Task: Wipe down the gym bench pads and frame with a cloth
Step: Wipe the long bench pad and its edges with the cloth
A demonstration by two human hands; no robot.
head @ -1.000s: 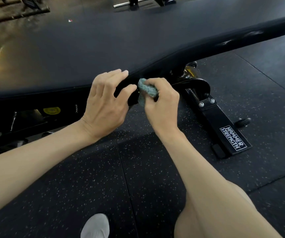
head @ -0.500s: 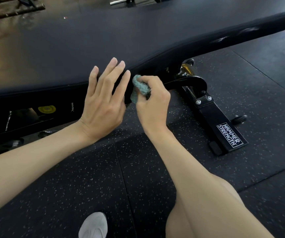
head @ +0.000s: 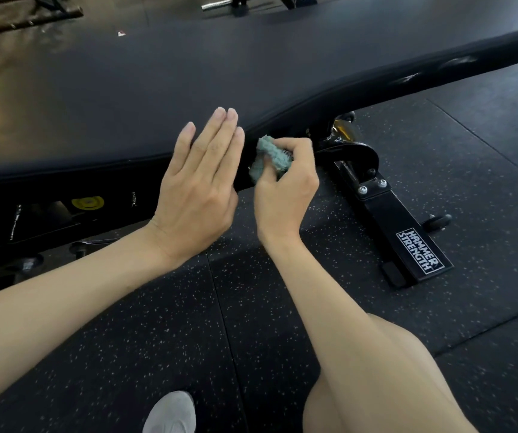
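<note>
**Bench side edge: cloth held there by the right hand**

Right fingers (head: 296, 148) are curled, pinching the bunched teal cloth (head: 268, 157) against the dark side edge of the bench pad (head: 158, 82), just below its top surface. Left fingers (head: 217, 135) are straight and pressed together, held flat over the same edge, just beside the cloth. Right hand (head: 286, 192) and left hand (head: 198, 192) sit close together. The black frame foot (head: 392, 223), labelled HAMMER STRENGTH, rests on the speckled rubber floor (head: 158, 323) to the right.
</note>
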